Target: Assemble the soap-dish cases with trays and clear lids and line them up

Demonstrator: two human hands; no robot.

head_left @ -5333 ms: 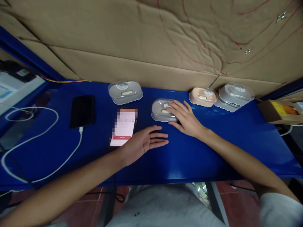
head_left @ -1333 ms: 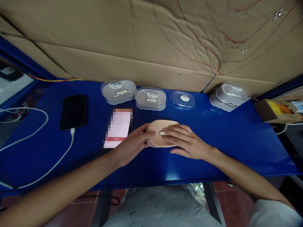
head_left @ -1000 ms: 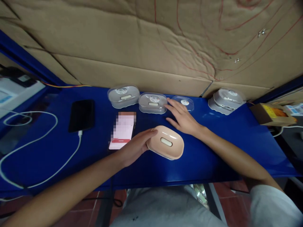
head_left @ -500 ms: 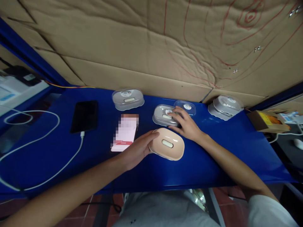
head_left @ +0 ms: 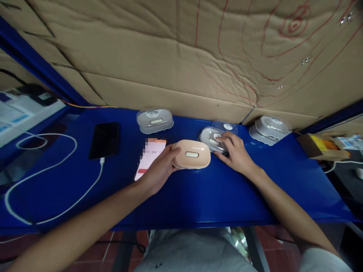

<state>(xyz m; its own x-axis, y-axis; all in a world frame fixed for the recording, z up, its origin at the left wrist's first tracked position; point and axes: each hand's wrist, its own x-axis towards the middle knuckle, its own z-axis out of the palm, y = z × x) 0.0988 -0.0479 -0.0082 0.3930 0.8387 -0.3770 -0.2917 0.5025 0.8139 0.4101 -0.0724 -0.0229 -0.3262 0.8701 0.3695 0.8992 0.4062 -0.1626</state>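
My left hand (head_left: 163,166) is closed around the left end of a glossy peach oval soap box (head_left: 183,160), thumb on top. The box has a cream inset in a slot and is held above the blue table. My right hand (head_left: 234,153) grips the right end of a grey oval soap box (head_left: 208,136) with a round white label and a similar slot. Its fingertips lie over the top and the thumb is at the near side. Just behind it lies a clear plastic lid (head_left: 217,124) with a round label, partly hidden.
Another grey box under a clear cover (head_left: 155,126) stands at the back left; stacked grey boxes (head_left: 266,134) stand back right. A lit phone (head_left: 146,164) lies by my left forearm. Further left is a dark phone (head_left: 104,140) on a white cable (head_left: 95,187). Cardboard (head_left: 136,49) walls the back.
My left hand has raised the peach box away from me and slightly left, turning it more level. My right hand has shifted the grey box to the right.
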